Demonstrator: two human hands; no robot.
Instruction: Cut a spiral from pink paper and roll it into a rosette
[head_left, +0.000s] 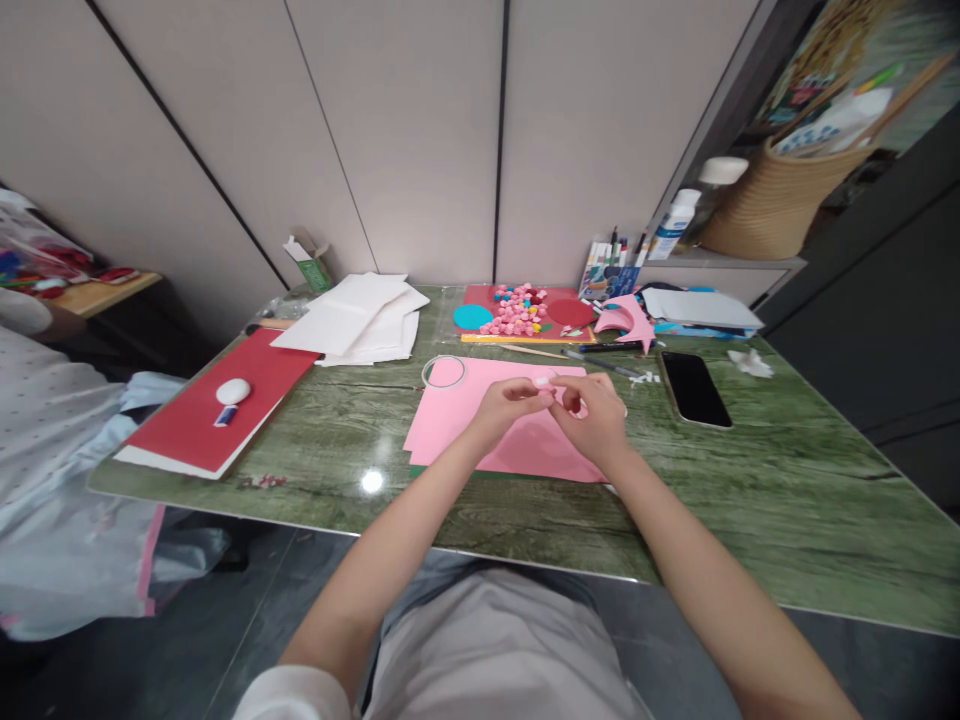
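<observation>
My left hand and my right hand meet above pink paper sheets, their fingertips pinched together. Between them is a small pale pink piece of paper, mostly covered by the fingers. A thin white ring lies on the upper left corner of the sheets. Green paper shows under their near edge. Just beyond, several crumpled pink, yellow and blue paper balls are heaped on a red sheet, between a blue circle and a red circle.
At left lie a red sheet with a white oval object, and white papers. A phone, pens and a pink cut-out are at right. A woven basket stands on a shelf. Another person's clothing is at far left.
</observation>
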